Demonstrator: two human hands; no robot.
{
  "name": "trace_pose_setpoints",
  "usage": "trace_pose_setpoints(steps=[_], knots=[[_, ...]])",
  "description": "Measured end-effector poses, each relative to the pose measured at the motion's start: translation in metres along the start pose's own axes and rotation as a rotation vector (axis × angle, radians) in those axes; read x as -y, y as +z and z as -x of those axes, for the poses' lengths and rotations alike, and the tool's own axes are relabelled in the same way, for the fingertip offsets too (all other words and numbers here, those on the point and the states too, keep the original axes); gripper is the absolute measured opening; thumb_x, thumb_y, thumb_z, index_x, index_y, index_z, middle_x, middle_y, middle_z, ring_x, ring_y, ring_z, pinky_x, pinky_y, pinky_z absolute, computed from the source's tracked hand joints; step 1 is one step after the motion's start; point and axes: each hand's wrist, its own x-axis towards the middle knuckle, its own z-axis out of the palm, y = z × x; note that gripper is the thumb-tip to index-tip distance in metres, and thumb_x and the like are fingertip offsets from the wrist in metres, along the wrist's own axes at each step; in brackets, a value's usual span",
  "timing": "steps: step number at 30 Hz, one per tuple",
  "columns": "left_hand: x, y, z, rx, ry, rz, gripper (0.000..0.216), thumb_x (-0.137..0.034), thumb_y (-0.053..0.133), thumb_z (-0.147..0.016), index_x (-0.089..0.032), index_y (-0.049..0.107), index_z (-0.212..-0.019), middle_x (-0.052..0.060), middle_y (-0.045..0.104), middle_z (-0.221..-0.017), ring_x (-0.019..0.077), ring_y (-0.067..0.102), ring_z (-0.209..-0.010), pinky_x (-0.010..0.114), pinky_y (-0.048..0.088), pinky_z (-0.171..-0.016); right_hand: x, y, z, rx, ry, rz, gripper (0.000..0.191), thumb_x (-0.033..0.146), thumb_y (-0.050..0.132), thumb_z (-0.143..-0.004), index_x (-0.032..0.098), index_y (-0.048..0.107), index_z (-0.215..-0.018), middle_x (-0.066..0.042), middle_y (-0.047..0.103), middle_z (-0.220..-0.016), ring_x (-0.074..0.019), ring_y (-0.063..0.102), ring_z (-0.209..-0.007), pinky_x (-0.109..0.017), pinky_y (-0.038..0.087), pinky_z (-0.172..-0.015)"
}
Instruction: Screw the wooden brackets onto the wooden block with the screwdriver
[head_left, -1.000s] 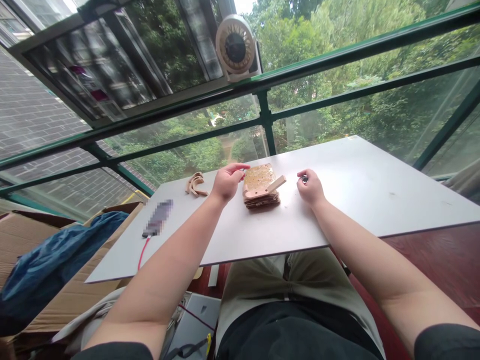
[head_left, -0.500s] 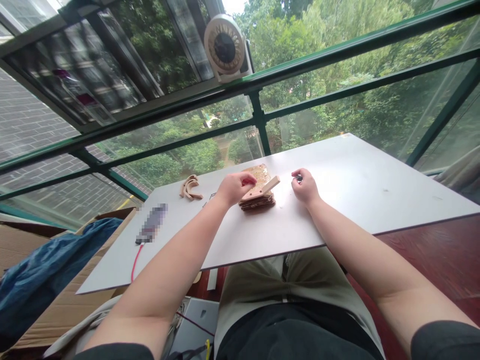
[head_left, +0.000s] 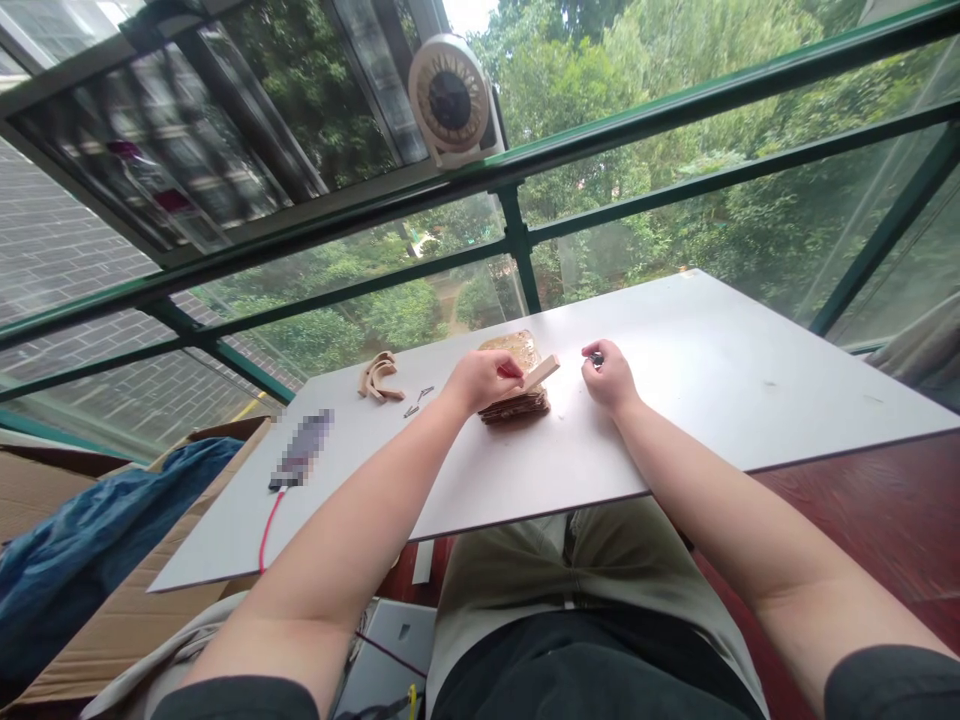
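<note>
A short, pale wooden bar (head_left: 543,373) lies across a brown stack of layered boards (head_left: 516,405), its right end jutting up and to the right. My left hand (head_left: 487,380) is over the stack with its fingertips pinched together at the bar's near-left part. Whatever is between those fingertips is hidden. To the right of the stack, my right hand (head_left: 611,378) is curled closed just above the table around a small dark and metallic object (head_left: 596,360), too small to name.
On the white table (head_left: 712,380), curved wooden pieces (head_left: 381,378) and several small metal pins or screws (head_left: 418,402) lie left of the stack. A blurred phone (head_left: 304,448) with a red cable (head_left: 268,530) is near the left edge. A round fan (head_left: 450,95) stands by the railing.
My left hand has shifted slightly right and down, bringing its fingertips onto the wooden bar where holes showed before. The small metal pieces behind my wrist are more exposed. My right hand is nearly still.
</note>
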Motion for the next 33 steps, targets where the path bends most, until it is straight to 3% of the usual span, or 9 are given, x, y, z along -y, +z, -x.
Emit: trace_pose_setpoints(steps=[8, 17, 25, 30, 33], knots=[[0.008, 0.006, 0.003, 0.007, 0.020, 0.001, 0.007, -0.030, 0.073, -0.073, -0.023, 0.072, -0.071, -0.001, 0.078, -0.076, 0.0175, 0.072, -0.074, 0.028, 0.053, -0.070, 0.000, 0.000, 0.000, 0.008, 0.007, 0.000, 0.019, 0.021, 0.054, -0.073, 0.020, 0.061, -0.090, -0.010, 0.066, -0.100, -0.0192, 0.059, -0.073, -0.038, 0.053, -0.073], [0.007, 0.010, 0.008, -0.010, 0.028, 0.025, 0.012, -0.035, 0.074, -0.078, -0.024, 0.074, -0.083, -0.001, 0.079, -0.082, 0.0182, 0.074, -0.077, 0.029, 0.055, -0.075, 0.002, -0.001, 0.000, 0.006, 0.017, -0.013, 0.018, 0.022, 0.055, -0.073, 0.021, 0.062, -0.090, -0.010, 0.067, -0.100, -0.0196, 0.059, -0.073, -0.038, 0.053, -0.073], [0.003, 0.010, 0.010, -0.018, 0.014, 0.030, 0.009, -0.035, 0.074, -0.079, -0.026, 0.074, -0.080, -0.003, 0.079, -0.081, 0.0168, 0.074, -0.076, 0.028, 0.054, -0.073, 0.007, -0.008, -0.001, -0.071, 0.011, -0.075, 0.017, 0.021, 0.056, -0.074, 0.021, 0.060, -0.090, -0.010, 0.069, -0.099, -0.0188, 0.060, -0.071, -0.040, 0.054, -0.074], [0.004, 0.009, 0.009, -0.013, 0.047, 0.009, 0.009, -0.034, 0.073, -0.080, -0.026, 0.075, -0.081, -0.003, 0.079, -0.084, 0.0169, 0.073, -0.078, 0.027, 0.053, -0.071, 0.036, -0.021, -0.009, -0.201, -0.058, -0.199, 0.021, 0.018, 0.048, -0.083, 0.024, 0.044, -0.103, -0.012, 0.070, -0.109, -0.0207, 0.070, -0.089, -0.040, 0.058, -0.080], [0.005, 0.009, 0.008, -0.018, 0.030, 0.001, 0.011, -0.034, 0.073, -0.078, -0.025, 0.072, -0.082, -0.001, 0.079, -0.084, 0.0179, 0.073, -0.076, 0.028, 0.053, -0.069, 0.068, -0.031, -0.012, -0.240, -0.165, -0.341, 0.021, 0.020, 0.045, -0.091, 0.027, 0.038, -0.110, -0.005, 0.071, -0.102, -0.0164, 0.069, -0.074, -0.038, 0.059, -0.073]])
